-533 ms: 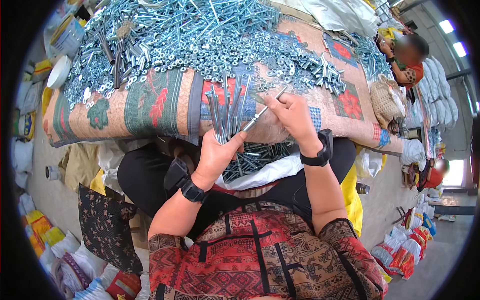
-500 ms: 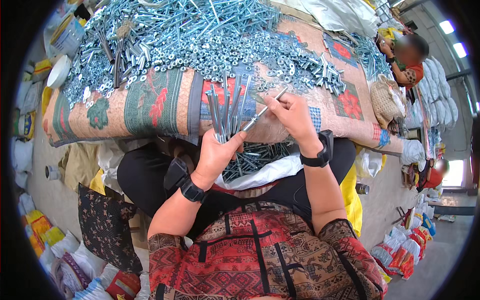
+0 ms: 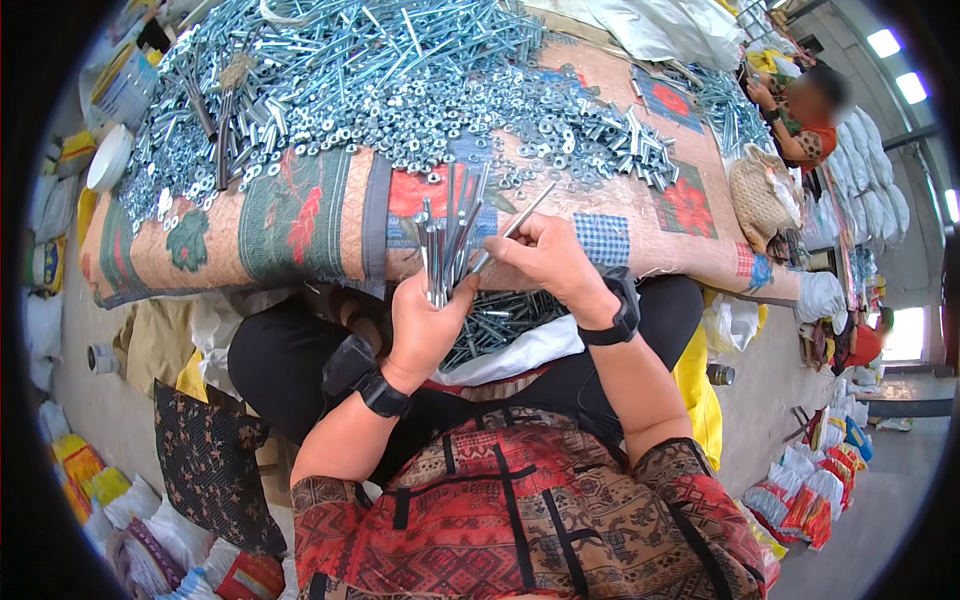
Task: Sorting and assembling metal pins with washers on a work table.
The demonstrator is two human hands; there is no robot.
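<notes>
My left hand point(image 3: 425, 325) is closed around a bundle of long silvery bolts point(image 3: 452, 225), which stand nearly upright above the fist and fan out slightly. Just right of it, the fingers of my right hand point(image 3: 548, 258) pinch a single bolt point(image 3: 533, 206). This bolt slants up to the right, its lower end beside my left thumb; my fingers cover its middle. Below both hands, between my legs, a white sack point(image 3: 535, 350) holds many more bolts point(image 3: 500, 322). Beyond the hands, loose nuts and washers point(image 3: 410, 115) spread over the patterned quilt point(image 3: 480, 262).
A big heap of bolts point(image 3: 400, 40) covers the far left of the quilt, with short metal sleeves point(image 3: 645, 145) to the right. A white bowl point(image 3: 110, 157) stands at left, a woven bag point(image 3: 765, 195) at right. Another person point(image 3: 812, 125) sits at the far right.
My right hand has moved left and slightly down, closer to the bundle. Its fingers now cover the middle of the bolt, where a collar showed before. The left hand keeps its hold.
</notes>
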